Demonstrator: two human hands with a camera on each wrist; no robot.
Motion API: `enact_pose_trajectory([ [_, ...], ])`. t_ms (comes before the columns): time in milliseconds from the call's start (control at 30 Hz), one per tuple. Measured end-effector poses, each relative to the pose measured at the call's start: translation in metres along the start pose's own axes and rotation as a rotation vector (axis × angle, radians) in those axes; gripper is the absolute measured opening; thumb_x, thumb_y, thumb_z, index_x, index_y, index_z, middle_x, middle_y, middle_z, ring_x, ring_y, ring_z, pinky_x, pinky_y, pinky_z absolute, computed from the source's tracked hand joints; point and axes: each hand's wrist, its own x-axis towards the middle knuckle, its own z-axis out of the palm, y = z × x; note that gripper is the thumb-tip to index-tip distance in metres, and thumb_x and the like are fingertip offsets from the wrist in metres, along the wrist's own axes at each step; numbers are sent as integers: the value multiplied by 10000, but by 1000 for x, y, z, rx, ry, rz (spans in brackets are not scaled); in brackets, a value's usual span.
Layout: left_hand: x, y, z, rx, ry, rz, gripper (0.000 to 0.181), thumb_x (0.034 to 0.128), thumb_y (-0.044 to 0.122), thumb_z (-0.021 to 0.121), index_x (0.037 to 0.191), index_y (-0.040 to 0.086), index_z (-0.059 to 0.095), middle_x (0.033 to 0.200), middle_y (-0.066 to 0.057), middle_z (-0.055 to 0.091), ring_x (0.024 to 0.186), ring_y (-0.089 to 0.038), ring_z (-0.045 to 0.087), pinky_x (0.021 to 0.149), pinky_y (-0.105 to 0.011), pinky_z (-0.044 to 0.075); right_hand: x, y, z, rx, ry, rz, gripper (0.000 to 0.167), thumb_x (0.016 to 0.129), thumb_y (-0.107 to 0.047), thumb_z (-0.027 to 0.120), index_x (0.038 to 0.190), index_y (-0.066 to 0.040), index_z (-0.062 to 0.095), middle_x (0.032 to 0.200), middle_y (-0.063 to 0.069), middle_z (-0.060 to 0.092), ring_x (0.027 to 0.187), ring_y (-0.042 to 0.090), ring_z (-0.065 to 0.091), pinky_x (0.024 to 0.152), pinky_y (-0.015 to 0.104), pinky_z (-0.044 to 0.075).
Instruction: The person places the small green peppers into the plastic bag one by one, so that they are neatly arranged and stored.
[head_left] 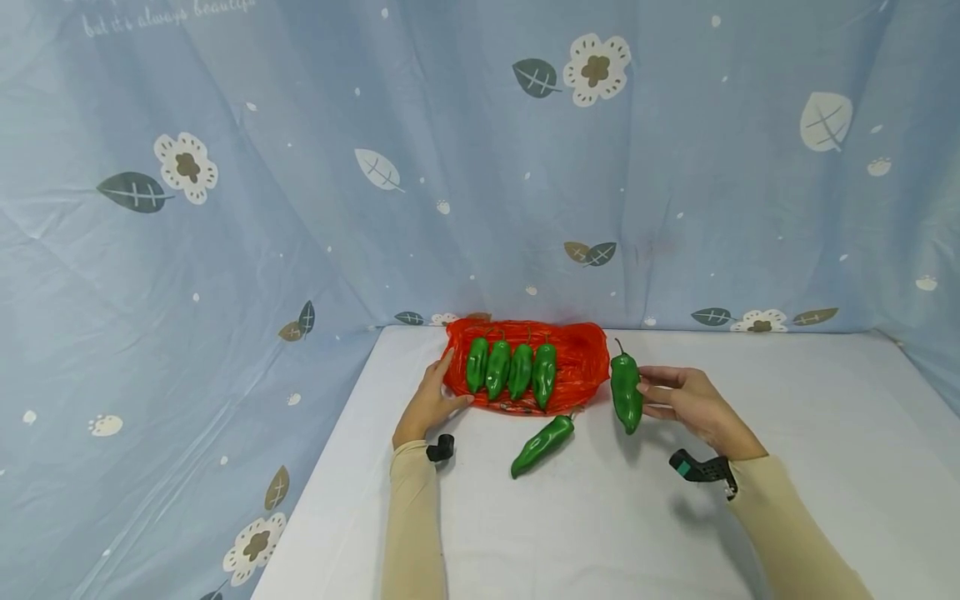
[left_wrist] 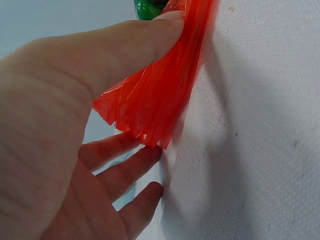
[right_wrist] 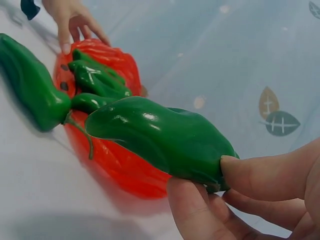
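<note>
Four or so is not countable here, so several green peppers (head_left: 498,371) lie side by side, stems away, on a crumpled red plastic bag (head_left: 581,362). My left hand (head_left: 429,406) touches the bag's left end with fingers spread; the left wrist view has the thumb on the red plastic (left_wrist: 150,100) and the fingertips by its pleated edge. Right of the bag, my right hand (head_left: 693,404) pinches a green pepper (right_wrist: 165,135) between thumb and fingers, above the table. Another green pepper (head_left: 543,446) lies slanted on the table before the bag.
A white cloth (head_left: 600,533) covers the table. Behind and to the left hangs a blue curtain (head_left: 465,183) with leaf and flower prints, close to the bag's far side. Black wrist mounts (head_left: 701,468) sit on both forearms.
</note>
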Motion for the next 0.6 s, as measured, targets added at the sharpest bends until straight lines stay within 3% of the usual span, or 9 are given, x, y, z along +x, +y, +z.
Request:
enact_pose_trajectory([
  [367, 2, -3, 0, -9, 0, 3, 1006, 891, 293, 814, 1666, 332, 174, 1684, -194, 259, 1555, -424, 311, 1235, -653, 310, 5, -12, 4, -45, 23, -21, 629, 1051, -194, 606, 1556, 85, 356, 1508, 312, 462, 1019, 38, 711, 925, 319, 620],
  [600, 1, -3, 0, -3, 11, 49, 1015, 878, 260, 830, 1669, 252, 195, 1664, -212, 292, 1548, -427, 319, 1255, -624, 300, 10, -21, 8, -27, 3, -77, 607, 1048, -173, 602, 1541, 99, 374, 1477, 303, 492, 992, 3, 708, 927, 285, 616],
])
